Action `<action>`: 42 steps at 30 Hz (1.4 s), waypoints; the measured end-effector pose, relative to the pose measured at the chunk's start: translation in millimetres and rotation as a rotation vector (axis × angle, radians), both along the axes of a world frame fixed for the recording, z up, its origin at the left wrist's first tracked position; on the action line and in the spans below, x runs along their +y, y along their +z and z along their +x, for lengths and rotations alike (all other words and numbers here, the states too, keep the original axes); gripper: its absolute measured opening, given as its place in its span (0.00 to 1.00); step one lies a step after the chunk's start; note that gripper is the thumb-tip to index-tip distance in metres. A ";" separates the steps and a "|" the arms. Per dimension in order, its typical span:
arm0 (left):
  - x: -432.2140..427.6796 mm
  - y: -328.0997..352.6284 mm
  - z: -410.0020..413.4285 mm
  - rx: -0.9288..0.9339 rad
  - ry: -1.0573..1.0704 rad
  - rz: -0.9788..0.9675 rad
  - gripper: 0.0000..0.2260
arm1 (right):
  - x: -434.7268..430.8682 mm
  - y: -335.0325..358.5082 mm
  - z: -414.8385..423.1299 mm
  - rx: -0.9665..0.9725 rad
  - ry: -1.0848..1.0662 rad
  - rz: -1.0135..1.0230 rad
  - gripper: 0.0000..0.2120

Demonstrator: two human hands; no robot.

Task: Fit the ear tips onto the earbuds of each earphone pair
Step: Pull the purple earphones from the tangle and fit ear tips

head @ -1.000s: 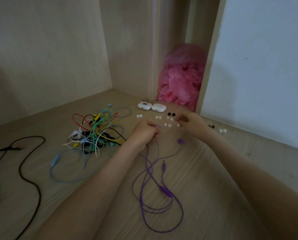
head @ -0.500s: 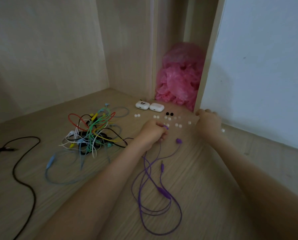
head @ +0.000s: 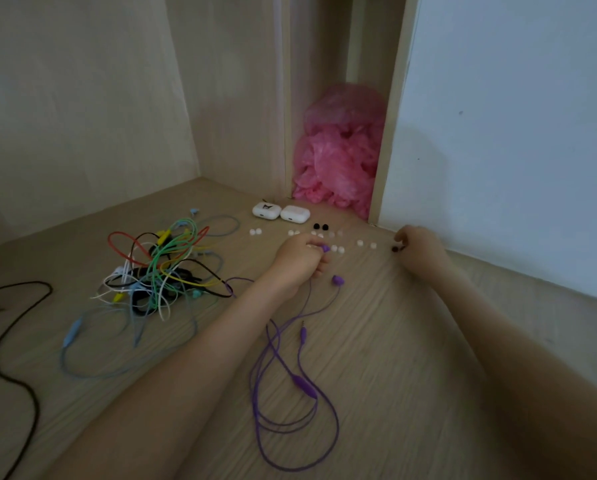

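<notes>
Ear tips (head: 337, 250): small white caps in a loose row on the wooden surface (head: 394, 341), just past the left hand (head: 300, 261). Two black ones (head: 319, 226) lie further back, near the two white cases (head: 280, 212). One dark ear tip (head: 396, 248) lies apart, by the wall (head: 498, 133).

Handling, my guess: near weightless, soft and squashy, and they'll roll or flick away if nudged. Pinch lightly by the sides and press the hole over the earbud's nozzle. Brace the earbud by its body, not the thin cable.

Hands:
- Left hand is clenched round one purple earbud (head: 325, 248), its tip end poking out past the fingers.
- Right hand (head: 418, 249) has fingers curled down at the dark ear tip. Can't tell if it's pinched or only touched.
- Second purple earbud (head: 338, 280) lies loose just beside the left hand, with the purple cable (head: 290, 393) looped toward the camera.

Versus a second ago: the right hand was close to the left, over the white tips, and has since swung out right to the wall. The left hand hasn't shifted and has the same grip.
</notes>
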State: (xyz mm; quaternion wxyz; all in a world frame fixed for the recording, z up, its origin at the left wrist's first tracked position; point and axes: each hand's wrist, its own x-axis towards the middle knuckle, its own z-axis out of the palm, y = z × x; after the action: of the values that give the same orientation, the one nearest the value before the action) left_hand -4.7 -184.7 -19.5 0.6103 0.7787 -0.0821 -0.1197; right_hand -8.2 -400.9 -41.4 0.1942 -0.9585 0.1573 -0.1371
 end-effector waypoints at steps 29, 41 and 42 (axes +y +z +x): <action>103.9 7.7 -70.8 0.144 0.062 -0.346 0.07 | 161.7 17.1 -57.1 0.146 0.715 1.284 0.06; 107.3 -9.8 -82.4 0.102 0.078 -0.379 0.08 | 176.1 1.2 -60.6 0.100 0.644 1.433 0.05; 107.1 -10.7 -81.4 0.095 0.077 -0.374 0.08 | 176.1 0.6 -60.7 0.087 0.639 1.424 0.05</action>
State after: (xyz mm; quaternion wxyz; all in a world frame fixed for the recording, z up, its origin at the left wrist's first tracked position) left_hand -86.1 -77.6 -30.2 0.7517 0.6479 -0.0443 -0.1155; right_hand -68.8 -224.9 -40.8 0.7861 -0.6065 -0.0686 0.0972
